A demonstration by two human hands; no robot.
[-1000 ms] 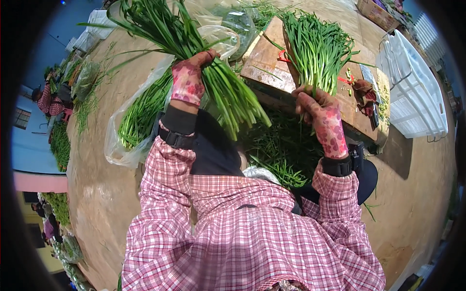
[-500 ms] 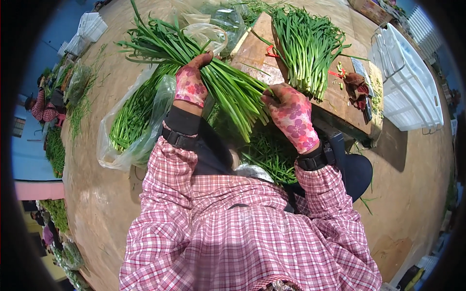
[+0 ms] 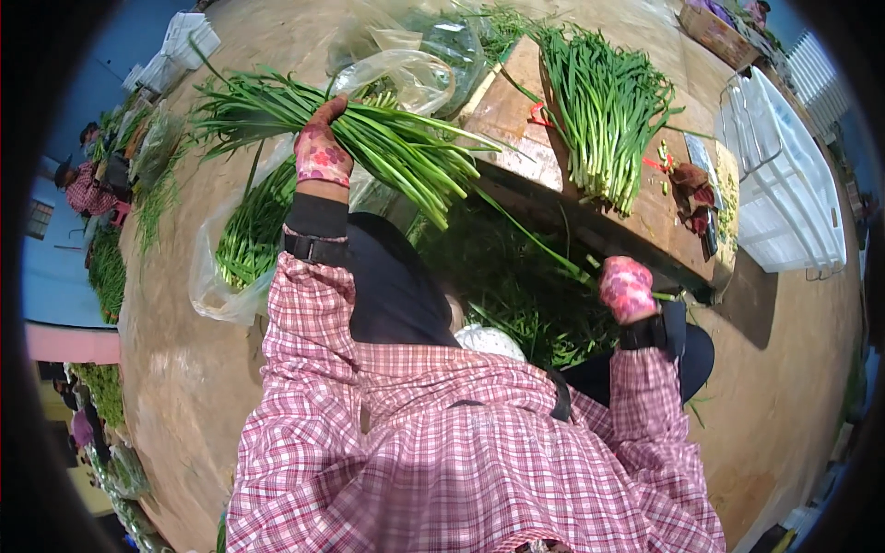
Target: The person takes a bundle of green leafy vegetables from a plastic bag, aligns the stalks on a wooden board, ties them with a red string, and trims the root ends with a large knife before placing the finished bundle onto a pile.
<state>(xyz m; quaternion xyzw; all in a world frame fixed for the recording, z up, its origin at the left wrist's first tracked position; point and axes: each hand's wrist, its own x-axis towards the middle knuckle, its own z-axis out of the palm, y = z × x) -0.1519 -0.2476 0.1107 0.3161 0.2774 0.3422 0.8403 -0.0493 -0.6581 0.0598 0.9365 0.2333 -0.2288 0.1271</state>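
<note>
My left hand [image 3: 324,152], in a floral glove, is closed around a loose bunch of garlic chives [image 3: 415,152], their pale stem ends pointing right. Low on the right, my right hand [image 3: 629,288], gloved alike, is a closed fist on a long green chive blade [image 3: 530,235] that stretches back toward the bunch. A thick bundle of garlic chives [image 3: 613,115] lies on the low wooden table [image 3: 512,129]. Left of my knee, an open clear plastic bag [image 3: 207,290] holds more chives. Loose green trimmings [image 3: 544,318] are piled between my legs.
Red ties, a dark crumpled item [image 3: 693,189] and a long blade-like tool [image 3: 702,166] lie on the table's right end. White plastic crates [image 3: 788,184] stand beyond it. Clear plastic bags [image 3: 406,55] lie at the far side. Other people [image 3: 90,189] sit far left among greens.
My right hand has pulled away from the bunch, down and to the right, drawing out a chive blade. My left hand has shifted left with the bunch, now lying flatter.
</note>
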